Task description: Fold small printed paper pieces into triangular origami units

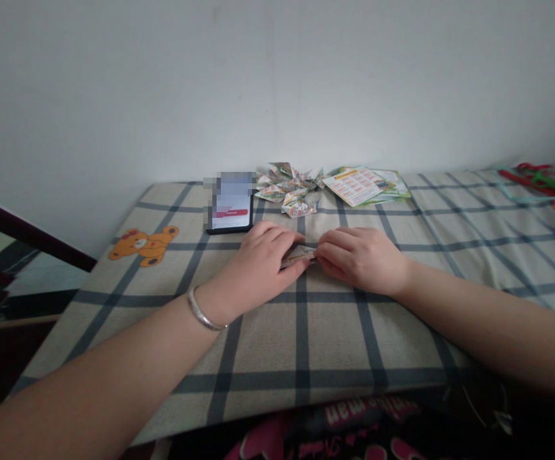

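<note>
A small piece of folded printed paper [300,253] lies low over the tablecloth between my two hands, mostly covered by fingers. My left hand [268,259], with a silver bangle at the wrist, grips its left part between thumb and fingers. On the right end, the bunched fingers of my right hand [361,259] pinch the same paper. Just beyond the hands sits a cluster of folded paper shapes [289,188], printed in similar colours. To their right is a loose stack of flat printed sheets [361,185].
A phone [232,204] with its screen lit lies left of the folded shapes. An orange bear picture [144,246] is on the checked tablecloth [258,345] at left. Red, green and turquoise ribbon-like strips [546,185] lie at far right. A white wall [277,83] stands behind the table.
</note>
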Action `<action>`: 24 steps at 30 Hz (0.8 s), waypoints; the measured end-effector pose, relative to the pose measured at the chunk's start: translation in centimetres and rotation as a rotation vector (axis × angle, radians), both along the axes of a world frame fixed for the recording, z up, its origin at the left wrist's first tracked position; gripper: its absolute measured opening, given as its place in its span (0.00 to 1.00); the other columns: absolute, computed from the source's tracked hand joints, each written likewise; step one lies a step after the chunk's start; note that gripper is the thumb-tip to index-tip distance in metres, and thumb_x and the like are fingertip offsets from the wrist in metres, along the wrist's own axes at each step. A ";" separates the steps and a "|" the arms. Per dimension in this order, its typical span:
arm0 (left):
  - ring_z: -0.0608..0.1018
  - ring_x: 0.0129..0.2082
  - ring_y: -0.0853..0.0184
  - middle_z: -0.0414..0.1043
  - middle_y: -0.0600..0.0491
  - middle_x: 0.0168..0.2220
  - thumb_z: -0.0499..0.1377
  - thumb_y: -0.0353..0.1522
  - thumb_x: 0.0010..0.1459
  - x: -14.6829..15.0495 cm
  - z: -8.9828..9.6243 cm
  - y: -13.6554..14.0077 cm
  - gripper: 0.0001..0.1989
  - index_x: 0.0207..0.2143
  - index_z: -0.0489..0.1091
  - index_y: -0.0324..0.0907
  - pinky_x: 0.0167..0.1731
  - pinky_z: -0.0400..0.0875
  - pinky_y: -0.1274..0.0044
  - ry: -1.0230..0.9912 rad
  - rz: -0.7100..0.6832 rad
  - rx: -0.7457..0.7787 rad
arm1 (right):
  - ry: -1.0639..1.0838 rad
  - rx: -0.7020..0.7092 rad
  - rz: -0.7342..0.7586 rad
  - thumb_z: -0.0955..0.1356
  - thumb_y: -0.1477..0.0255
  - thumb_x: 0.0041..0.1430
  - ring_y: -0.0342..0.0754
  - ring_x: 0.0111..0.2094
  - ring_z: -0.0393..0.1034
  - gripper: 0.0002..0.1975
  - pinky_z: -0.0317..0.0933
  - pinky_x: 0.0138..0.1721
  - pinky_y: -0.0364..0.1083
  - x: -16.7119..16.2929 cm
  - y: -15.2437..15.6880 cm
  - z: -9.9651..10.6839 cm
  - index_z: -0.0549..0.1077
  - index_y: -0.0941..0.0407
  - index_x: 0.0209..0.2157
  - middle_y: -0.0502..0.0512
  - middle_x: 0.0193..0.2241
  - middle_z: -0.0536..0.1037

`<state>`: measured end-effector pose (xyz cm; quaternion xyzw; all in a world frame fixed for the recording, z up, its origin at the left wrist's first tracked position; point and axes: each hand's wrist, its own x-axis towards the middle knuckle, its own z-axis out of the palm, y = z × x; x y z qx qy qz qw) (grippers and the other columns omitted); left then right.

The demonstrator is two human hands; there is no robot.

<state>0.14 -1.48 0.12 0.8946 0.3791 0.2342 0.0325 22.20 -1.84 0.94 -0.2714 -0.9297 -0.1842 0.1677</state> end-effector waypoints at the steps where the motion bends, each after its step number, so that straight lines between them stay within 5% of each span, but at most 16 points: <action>1: 0.67 0.53 0.59 0.71 0.47 0.46 0.56 0.40 0.63 0.0 -0.1 0.0 0.17 0.48 0.68 0.38 0.55 0.64 0.65 -0.009 -0.015 -0.007 | 0.004 0.000 0.011 0.61 0.71 0.66 0.45 0.29 0.66 0.12 0.53 0.28 0.45 0.0 0.0 0.0 0.74 0.59 0.34 0.56 0.32 0.76; 15: 0.71 0.48 0.62 0.70 0.49 0.43 0.62 0.33 0.56 0.2 0.0 0.0 0.13 0.43 0.67 0.39 0.51 0.69 0.67 -0.093 -0.106 -0.119 | 0.018 0.054 0.062 0.62 0.70 0.67 0.45 0.30 0.70 0.12 0.55 0.27 0.45 0.1 -0.2 0.1 0.75 0.58 0.35 0.53 0.32 0.78; 19: 0.71 0.47 0.63 0.69 0.49 0.44 0.62 0.32 0.56 0.0 0.0 -0.1 0.15 0.45 0.64 0.39 0.50 0.69 0.68 -0.105 -0.109 -0.051 | 0.130 -0.050 0.039 0.63 0.68 0.65 0.45 0.32 0.71 0.11 0.58 0.29 0.44 0.0 -0.1 0.1 0.74 0.57 0.35 0.54 0.34 0.78; 24: 0.69 0.51 0.60 0.65 0.47 0.48 0.60 0.31 0.58 -0.4 0.2 -0.1 0.17 0.49 0.62 0.40 0.53 0.67 0.66 -0.054 -0.118 0.112 | 0.363 -0.340 -0.073 0.67 0.68 0.60 0.45 0.35 0.71 0.11 0.61 0.32 0.43 -0.2 0.2 0.0 0.73 0.58 0.42 0.56 0.38 0.77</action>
